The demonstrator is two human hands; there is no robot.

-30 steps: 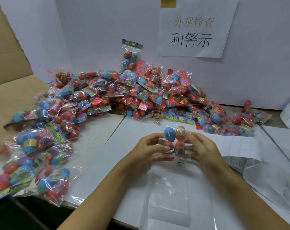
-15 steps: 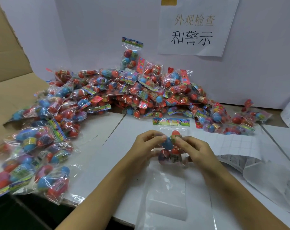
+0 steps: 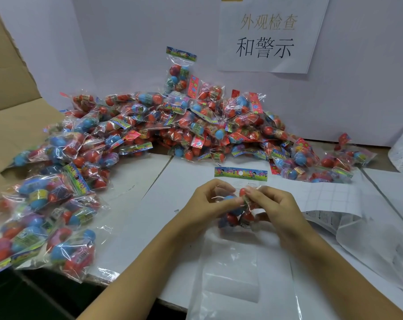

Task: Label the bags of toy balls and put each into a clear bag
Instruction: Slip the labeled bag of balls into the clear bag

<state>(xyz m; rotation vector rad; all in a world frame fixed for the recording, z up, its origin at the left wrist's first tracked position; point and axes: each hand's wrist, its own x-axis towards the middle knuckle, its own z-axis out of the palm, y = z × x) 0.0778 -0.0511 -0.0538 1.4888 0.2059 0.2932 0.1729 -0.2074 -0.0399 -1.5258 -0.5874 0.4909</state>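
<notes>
Left hand: your left hand (image 3: 209, 199) has its fingers curled round the blue-ball side of the bag of toy balls (image 3: 238, 207), thumb on the front.
Right hand: your right hand (image 3: 271, 204) pinches the same bag at the red ball near the top; whether a label sits under those fingertips I cannot tell.
Bag position: it's lifted just above the white table (image 3: 172, 195), header card (image 3: 241, 173) pointing away from you, right over the mouth end of the clear bag (image 3: 239, 273) lying flat toward you.
Step in hand: looks like you're pressing the label down, or squaring the pack before it goes in.
Do it well: rub the sticker flat on the film, not across the bulge of a ball, or it may lift.
Next: keep one hand on the pack, free the other to open the clear bag's mouth.
Watch out: the film is slippery, so don't loosen both grips together.
Supply: the pile of unbagged packs (image 3: 184, 125) waits beyond; the label sheet (image 3: 329, 197) lies just to your right.
</notes>
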